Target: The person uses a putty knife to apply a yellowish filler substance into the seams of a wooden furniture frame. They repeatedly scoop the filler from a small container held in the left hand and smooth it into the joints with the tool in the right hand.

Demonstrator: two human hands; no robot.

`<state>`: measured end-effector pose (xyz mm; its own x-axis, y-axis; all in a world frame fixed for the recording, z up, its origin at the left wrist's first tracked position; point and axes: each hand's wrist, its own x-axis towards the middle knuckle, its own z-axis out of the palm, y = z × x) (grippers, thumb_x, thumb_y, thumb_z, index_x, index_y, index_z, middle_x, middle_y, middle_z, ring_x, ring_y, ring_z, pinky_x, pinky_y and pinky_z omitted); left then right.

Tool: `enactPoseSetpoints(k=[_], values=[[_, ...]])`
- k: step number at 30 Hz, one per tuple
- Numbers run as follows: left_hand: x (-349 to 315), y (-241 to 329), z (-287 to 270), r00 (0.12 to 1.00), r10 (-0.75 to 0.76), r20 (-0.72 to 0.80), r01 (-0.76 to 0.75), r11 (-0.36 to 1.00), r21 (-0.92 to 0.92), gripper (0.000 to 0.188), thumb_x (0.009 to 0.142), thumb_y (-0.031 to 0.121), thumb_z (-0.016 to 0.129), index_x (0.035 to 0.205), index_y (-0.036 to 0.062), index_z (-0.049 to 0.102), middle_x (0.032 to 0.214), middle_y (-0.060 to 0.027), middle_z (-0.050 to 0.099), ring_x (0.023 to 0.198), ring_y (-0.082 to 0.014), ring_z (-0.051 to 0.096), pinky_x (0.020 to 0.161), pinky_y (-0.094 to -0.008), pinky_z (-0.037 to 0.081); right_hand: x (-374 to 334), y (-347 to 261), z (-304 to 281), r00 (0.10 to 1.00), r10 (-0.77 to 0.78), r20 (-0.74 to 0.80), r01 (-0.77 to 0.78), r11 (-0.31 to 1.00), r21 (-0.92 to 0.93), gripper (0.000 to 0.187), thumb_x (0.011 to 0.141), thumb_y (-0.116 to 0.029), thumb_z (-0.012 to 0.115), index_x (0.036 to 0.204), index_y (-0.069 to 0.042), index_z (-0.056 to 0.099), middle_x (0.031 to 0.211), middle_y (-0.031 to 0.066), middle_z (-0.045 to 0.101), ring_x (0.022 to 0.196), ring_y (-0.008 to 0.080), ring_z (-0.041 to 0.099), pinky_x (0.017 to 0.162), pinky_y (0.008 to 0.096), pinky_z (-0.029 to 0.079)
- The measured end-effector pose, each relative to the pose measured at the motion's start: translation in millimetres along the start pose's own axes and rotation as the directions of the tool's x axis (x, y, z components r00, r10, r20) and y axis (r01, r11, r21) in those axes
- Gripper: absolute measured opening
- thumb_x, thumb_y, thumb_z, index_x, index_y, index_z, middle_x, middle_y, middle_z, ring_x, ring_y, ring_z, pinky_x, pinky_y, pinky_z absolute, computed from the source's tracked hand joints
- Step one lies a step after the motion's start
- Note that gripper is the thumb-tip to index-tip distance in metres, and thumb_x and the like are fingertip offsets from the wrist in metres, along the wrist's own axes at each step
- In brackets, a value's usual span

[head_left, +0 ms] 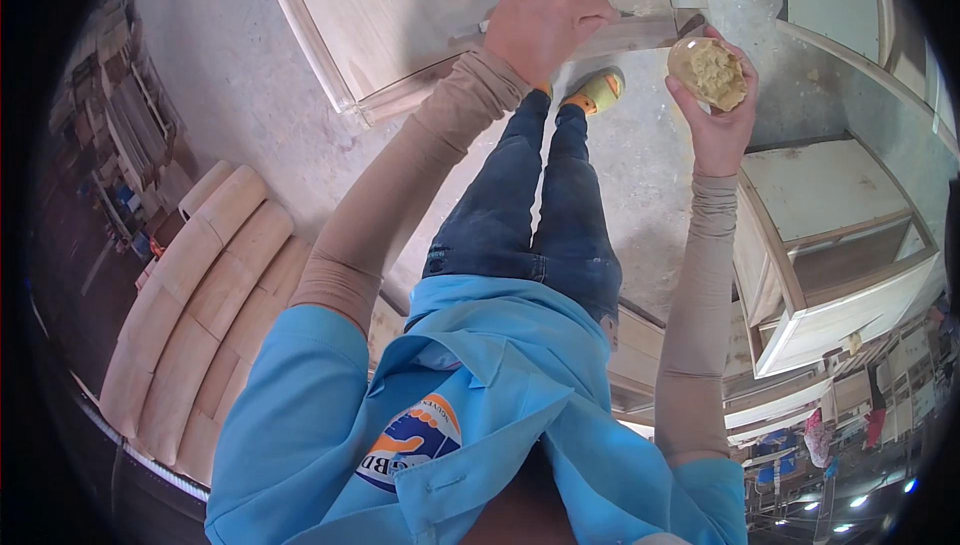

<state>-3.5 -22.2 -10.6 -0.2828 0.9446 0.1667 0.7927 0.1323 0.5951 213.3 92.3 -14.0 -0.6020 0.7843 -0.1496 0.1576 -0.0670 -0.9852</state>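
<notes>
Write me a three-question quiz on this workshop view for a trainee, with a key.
1. Multiple choice: Which hand holds the round container of yellowish paste?
A) left
B) right
C) both

2. True or false: The curved wooden pieces lie to the person's left.

3. Fill in the blank: From this camera, the left hand overlaps the near edge of a pale ____ panel.

Key:
1. B: the right hand holds it.
2. True.
3. wooden
</notes>
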Motion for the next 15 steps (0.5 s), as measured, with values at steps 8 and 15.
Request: enactPoseSetpoints(k=[8, 15], values=[[-3.5, -0.6, -5.9, 0.998, -0.052, 0.047, 0.057, 0.993, -0.101, 0.014, 0.081, 0.020, 0.071, 0.091, 0.0137, 0.079, 0.086, -0.0005, 0.065, 0.085, -0.0228, 0.057, 0.078, -0.0353, 0.051, 1.2, -1.9, 0.1, 1.000, 0.011, -0.004, -0.011, 1.000, -0.009, 0.070, 0.077, -0.001, 0.086, 0.134, -0.004, 0.046, 0.145, 0.0153, 0.055, 0.128, 0.0213, 0.058, 0.109, 0.0345, 0.051], [-0.9, -3.0, -14.6, 0.995, 0.053, 0.090, -0.035, 0.982, -0.185, 0.016, 0.084, 0.017, 0.068, 0.091, 0.0060, 0.076, 0.085, -0.0074, 0.066, 0.083, -0.0266, 0.057, 0.079, -0.0373, 0.044, 1.7, -3.4, 0.4, 1.000, 0.002, -0.009, -0.003, 0.999, -0.045, 0.069, 0.076, -0.002, 0.086, 0.133, -0.004, 0.047, 0.145, 0.0153, 0.056, 0.127, 0.0215, 0.058, 0.108, 0.0341, 0.051]])
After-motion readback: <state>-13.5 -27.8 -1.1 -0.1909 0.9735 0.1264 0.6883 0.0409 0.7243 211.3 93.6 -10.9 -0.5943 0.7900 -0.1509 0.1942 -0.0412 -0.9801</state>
